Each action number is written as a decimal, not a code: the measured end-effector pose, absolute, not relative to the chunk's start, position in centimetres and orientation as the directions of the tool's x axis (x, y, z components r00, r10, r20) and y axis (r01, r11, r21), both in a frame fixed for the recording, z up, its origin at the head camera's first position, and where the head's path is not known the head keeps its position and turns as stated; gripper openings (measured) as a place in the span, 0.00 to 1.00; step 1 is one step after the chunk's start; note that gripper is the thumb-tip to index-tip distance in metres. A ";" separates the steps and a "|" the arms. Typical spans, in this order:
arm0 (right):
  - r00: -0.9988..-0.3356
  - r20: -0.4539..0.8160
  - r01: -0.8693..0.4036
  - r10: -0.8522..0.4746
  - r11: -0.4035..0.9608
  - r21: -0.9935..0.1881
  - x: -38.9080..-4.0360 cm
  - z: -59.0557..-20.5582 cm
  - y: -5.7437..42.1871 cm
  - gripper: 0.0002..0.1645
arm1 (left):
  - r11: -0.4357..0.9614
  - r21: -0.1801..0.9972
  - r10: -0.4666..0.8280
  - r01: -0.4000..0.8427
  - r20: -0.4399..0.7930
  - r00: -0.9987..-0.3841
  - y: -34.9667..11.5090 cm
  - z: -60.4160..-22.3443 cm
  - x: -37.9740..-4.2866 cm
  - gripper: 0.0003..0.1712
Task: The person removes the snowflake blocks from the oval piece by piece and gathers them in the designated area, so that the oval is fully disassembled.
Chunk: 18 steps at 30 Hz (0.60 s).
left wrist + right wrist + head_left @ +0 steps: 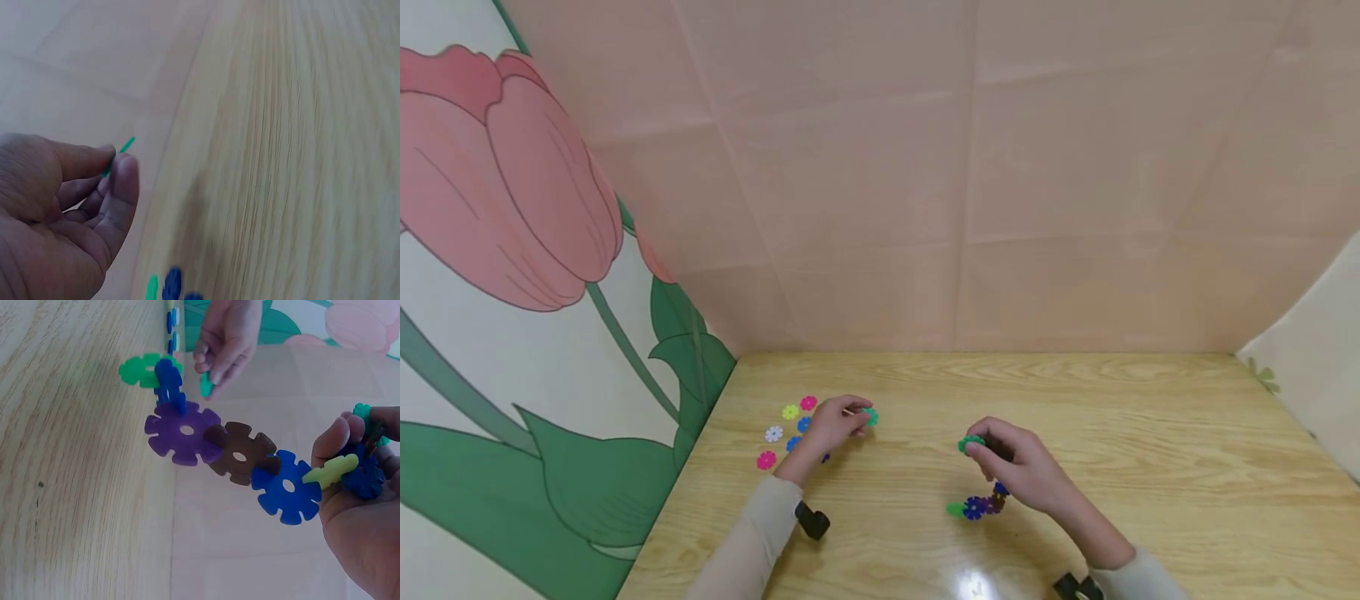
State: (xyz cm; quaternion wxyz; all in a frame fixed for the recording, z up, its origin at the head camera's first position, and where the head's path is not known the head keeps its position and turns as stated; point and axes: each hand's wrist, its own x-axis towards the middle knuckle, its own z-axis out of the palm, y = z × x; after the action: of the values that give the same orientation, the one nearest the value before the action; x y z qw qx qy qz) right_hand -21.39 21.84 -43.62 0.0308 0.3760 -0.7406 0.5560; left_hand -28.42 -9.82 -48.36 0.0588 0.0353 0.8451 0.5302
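Note:
My left hand (pixel 831 427) pinches a single green flower-shaped linking disc (pixel 871 417) between thumb and fingertips, above the table; it appears edge-on in the left wrist view. Off to the right, my right hand (pixel 1024 467) grips one end of a chain of slotted discs, where a teal disc (pixel 970 444) shows at the fingertips. The right wrist view shows the chain hanging from that hand: dark blue disc (pixel 369 481), yellow disc (pixel 331 470), blue disc (pixel 275 494), brown disc (pixel 247 469), purple disc (pixel 164 440), another blue one and a light green end disc (pixel 140 370). My hands are apart.
Loose discs lie at the table's left beside my left forearm, among them a pink disc (pixel 766 460), a white disc (pixel 773 433) and a yellow disc (pixel 791 412). A pink cloth (pixel 880 208) hangs behind the wooden table (pixel 1187 467). A tulip-printed panel (pixel 512 208) stands left.

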 end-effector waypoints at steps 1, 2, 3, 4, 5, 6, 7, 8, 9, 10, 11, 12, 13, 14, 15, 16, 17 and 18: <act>-0.721 0.456 -0.589 -0.521 0.114 -0.800 -21.4 -43.7 21.8 0.11 | 0.449 0.893 0.113 -0.011 -0.069 -0.991 -10.1 -48.5 -28.7 0.15; -0.728 0.446 -0.584 -0.520 0.131 -0.801 -21.4 -43.7 21.9 0.11 | 0.466 0.884 0.109 -0.012 -0.071 -0.991 -10.4 -48.7 -29.0 0.15; -0.735 0.435 -0.578 -0.519 0.146 -0.803 -21.4 -43.8 21.9 0.11 | 0.479 0.878 0.105 -0.015 -0.075 -0.992 -10.6 -48.8 -29.2 0.15; -0.742 0.423 -0.572 -0.519 0.162 -0.804 -21.4 -43.8 21.9 0.10 | 0.490 0.872 0.103 -0.019 -0.080 -0.992 -10.7 -48.9 -29.4 0.16; -0.748 0.410 -0.564 -0.522 0.174 -0.807 -21.4 -43.8 21.9 0.09 | 0.500 0.866 0.103 -0.020 -0.083 -0.991 -10.9 -49.0 -29.6 0.16; -0.754 0.395 -0.554 -0.525 0.186 -0.811 -21.4 -43.9 22.0 0.08 | 0.512 0.858 0.102 -0.023 -0.087 -0.991 -11.0 -49.1 -29.8 0.16; -0.760 0.378 -0.543 -0.529 0.197 -0.816 -21.4 -43.9 22.0 0.07 | 0.522 0.853 0.098 -0.032 -0.097 -0.990 -11.1 -49.3 -30.0 0.17; -0.763 0.365 -0.535 -0.534 0.204 -0.820 -21.5 -43.9 22.0 0.05 | 0.539 0.842 0.098 -0.030 -0.098 -0.990 -11.2 -49.4 -30.1 0.17; -0.766 0.352 -0.527 -0.538 0.212 -0.823 -21.5 -43.9 22.0 0.05 | 0.559 0.828 0.094 -0.033 -0.103 -0.990 -11.3 -49.5 -30.3 0.18; -0.767 0.342 -0.524 -0.543 0.221 -0.823 -21.5 -43.9 22.1 0.04 | 0.587 0.809 0.092 -0.030 -0.104 -0.990 -11.4 -49.6 -30.4 0.18; -0.764 0.337 -0.524 -0.549 0.225 -0.821 -21.5 -43.9 22.1 0.05 | 0.620 0.785 0.092 -0.022 -0.100 -0.991 -11.5 -49.7 -30.5 0.18; -0.762 0.336 -0.528 -0.553 0.231 -0.817 -21.5 -43.8 22.1 0.06 | 0.653 0.758 0.089 -0.014 -0.094 -0.992 -11.5 -49.8 -30.7 0.18; -0.755 0.341 -0.537 -0.560 0.230 -0.812 -21.5 -43.8 22.1 0.08 | 0.688 0.726 0.088 -0.001 -0.085 -0.993 -11.6 -49.8 -30.7 0.18; -0.748 0.347 -0.547 -0.565 0.230 -0.805 -21.6 -43.8 22.2 0.10 | 0.722 0.692 0.090 0.016 -0.071 -0.993 -11.6 -49.9 -30.8 0.18; -0.741 0.353 -0.556 -0.571 0.228 -0.799 -21.6 -43.8 22.2 0.11 | 0.752 0.658 0.088 0.026 -0.061 -0.994 -11.6 -50.0 -30.9 0.17; -0.731 0.360 -0.566 -0.580 0.219 -0.795 -21.6 -43.8 22.2 0.12 | 0.778 0.628 0.089 0.037 -0.051 -0.995 -11.7 -50.0 -30.9 0.17; -0.720 0.365 -0.572 -0.590 0.207 -0.794 -21.7 -43.8 22.2 0.12 | 0.796 0.604 0.089 0.044 -0.045 -0.995 -11.7 -50.1 -30.9 0.17; -0.713 0.369 -0.576 -0.597 0.198 -0.793 -21.7 -43.8 22.2 0.12 | 0.811 0.583 0.091 0.050 -0.040 -0.995 -11.7 -50.2 -30.9 0.17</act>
State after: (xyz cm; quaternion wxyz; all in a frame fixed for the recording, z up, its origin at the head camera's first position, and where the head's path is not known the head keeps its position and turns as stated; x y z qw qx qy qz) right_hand -21.70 22.16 -43.82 -0.0104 0.3788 -0.7738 0.5076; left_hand -30.86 -11.71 -50.17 0.0331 0.0371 0.9509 0.3053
